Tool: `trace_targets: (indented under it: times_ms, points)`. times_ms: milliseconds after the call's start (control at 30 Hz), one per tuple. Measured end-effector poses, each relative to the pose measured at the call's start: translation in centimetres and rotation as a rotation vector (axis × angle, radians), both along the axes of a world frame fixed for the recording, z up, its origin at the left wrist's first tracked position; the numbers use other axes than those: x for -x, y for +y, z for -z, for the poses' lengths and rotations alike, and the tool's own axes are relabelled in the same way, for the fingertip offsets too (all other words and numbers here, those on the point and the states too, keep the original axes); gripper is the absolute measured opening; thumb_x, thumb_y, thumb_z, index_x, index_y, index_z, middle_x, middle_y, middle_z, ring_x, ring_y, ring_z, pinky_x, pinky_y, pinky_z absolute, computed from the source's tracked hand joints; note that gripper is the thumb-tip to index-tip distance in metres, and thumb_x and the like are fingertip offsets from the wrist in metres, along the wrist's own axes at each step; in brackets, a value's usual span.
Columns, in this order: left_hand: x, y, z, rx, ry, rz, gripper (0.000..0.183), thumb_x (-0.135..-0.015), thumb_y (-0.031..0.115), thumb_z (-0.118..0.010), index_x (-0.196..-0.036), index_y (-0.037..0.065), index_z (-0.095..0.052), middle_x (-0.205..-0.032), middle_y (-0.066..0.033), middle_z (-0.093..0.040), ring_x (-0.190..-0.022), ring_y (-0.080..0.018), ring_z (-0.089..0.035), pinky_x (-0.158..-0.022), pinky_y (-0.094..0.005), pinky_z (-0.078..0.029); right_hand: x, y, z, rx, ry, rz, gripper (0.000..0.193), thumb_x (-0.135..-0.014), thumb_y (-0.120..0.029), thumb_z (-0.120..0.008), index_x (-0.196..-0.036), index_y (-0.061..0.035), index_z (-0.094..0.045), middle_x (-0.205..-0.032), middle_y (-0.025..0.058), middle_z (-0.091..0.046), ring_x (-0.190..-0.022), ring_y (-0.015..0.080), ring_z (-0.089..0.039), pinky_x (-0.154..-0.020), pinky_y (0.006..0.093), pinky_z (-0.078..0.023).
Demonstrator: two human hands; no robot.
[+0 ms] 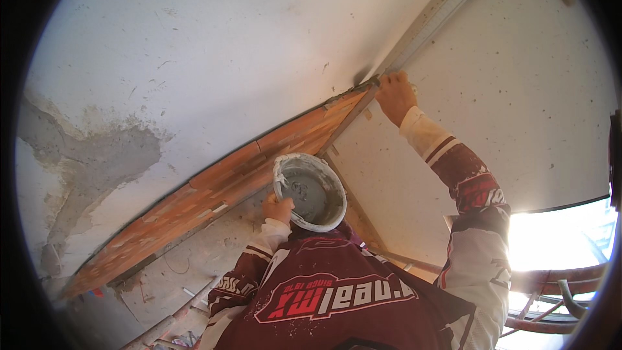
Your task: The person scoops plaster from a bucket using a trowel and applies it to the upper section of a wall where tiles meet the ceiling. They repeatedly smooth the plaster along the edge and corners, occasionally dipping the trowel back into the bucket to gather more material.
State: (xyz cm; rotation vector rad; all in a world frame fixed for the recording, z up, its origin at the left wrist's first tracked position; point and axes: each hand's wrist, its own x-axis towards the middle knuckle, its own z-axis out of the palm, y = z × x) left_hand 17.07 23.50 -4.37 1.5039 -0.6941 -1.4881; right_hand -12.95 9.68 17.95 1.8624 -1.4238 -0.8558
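Note:
A round bucket with a smeared, whitish rim is tilted in front of my chest, wet grey mortar inside it. My left hand grips the bucket's rim at its left side, fingers closed. My right hand is raised high to the corner where the two white walls meet, at the upper end of the orange brick strip. Its fingers are curled closed. A small dark edge shows beside the fingers, but what they hold is largely hidden.
The white wall on the left carries a rough grey patch. A long straight strip runs up the corner from my right hand. Reddish scaffold pipes stand at lower right, beside a bright opening.

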Motion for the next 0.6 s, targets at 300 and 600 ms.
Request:
trace_targets:
  times_ms: [300,600]
  points:
    - [-0.2,-0.2,-0.8,-0.002,0.001,0.018,0.011,-0.059,0.0,-0.057,-0.07,0.001,-0.059,-0.064,0.0019,-0.053,-0.057,-0.0089,-0.045,-0.051,-0.0266,-0.036,2.1,0.9,0.9,0.072,-0.078,-0.003,0.011,-0.082,-0.017,-0.058,-0.081,-0.0173,-0.069,-0.091,0.0017,-0.058,-0.091,0.0189,-0.054,-0.083,0.0378,-0.036]
    - [0.0,-0.5,-2.1,-0.028,0.038,0.05,0.012,-0.06,-0.001,-0.056,-0.071,0.001,-0.06,-0.064,0.0012,-0.054,-0.057,-0.0095,-0.046,-0.051,-0.027,-0.036,2.9,2.1,1.1,0.162,-0.194,-0.018,0.01,-0.081,-0.014,-0.058,-0.083,-0.012,-0.067,-0.085,0.0011,-0.058,-0.085,0.0181,-0.055,-0.079,0.037,-0.038]
